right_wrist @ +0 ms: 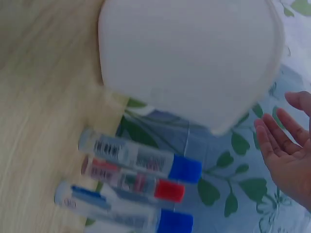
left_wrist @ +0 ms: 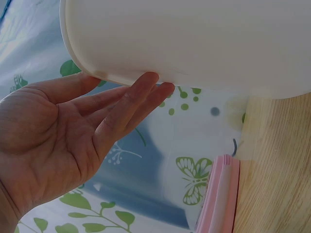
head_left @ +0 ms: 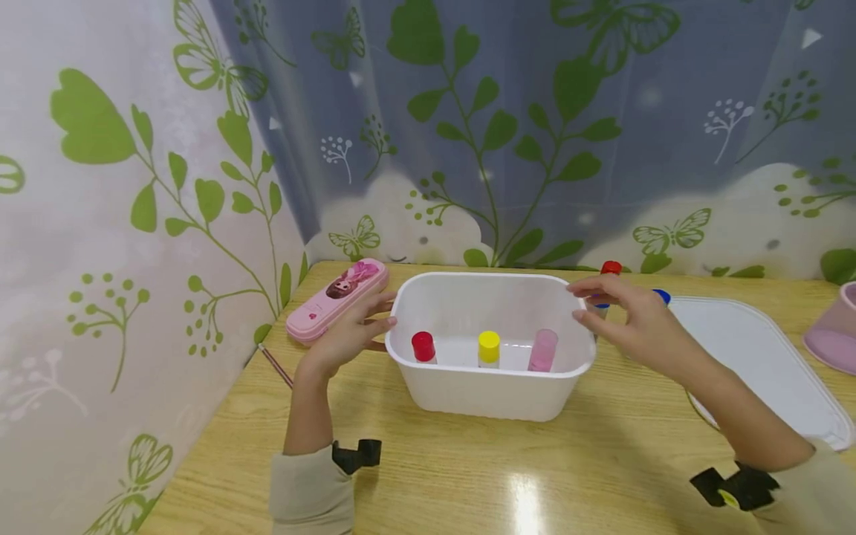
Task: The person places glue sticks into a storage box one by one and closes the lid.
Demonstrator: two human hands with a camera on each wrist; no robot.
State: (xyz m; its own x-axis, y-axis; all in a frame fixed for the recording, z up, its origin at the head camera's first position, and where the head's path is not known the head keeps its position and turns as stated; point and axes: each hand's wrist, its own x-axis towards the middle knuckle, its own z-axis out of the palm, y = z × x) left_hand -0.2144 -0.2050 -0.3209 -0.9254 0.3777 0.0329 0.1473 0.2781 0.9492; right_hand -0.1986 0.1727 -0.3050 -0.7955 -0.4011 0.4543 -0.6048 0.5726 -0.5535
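A white plastic bin (head_left: 488,394) stands on the table between both hands. Inside it stand a red-capped tube (head_left: 423,347), a yellow-capped tube (head_left: 489,349) and a pink tube (head_left: 543,351). My left hand (head_left: 348,334) is at the bin's left end; in the left wrist view its thumb and fingertips (left_wrist: 151,77) touch around the rim, with the fingers nearly straight. At the right end, my right hand (head_left: 631,316) hovers near the rim with relaxed fingers. The right wrist view shows this hand (right_wrist: 289,145) apart from the bin, holding nothing.
Behind my right hand stand capped glue sticks, one red-capped (right_wrist: 133,179) between two blue-capped ones. A white lid (head_left: 756,364) lies at the right, near a pink container (head_left: 836,334). At the left are a pink pencil case (head_left: 337,301) and a pencil (head_left: 276,364). Patterned curtains border the table.
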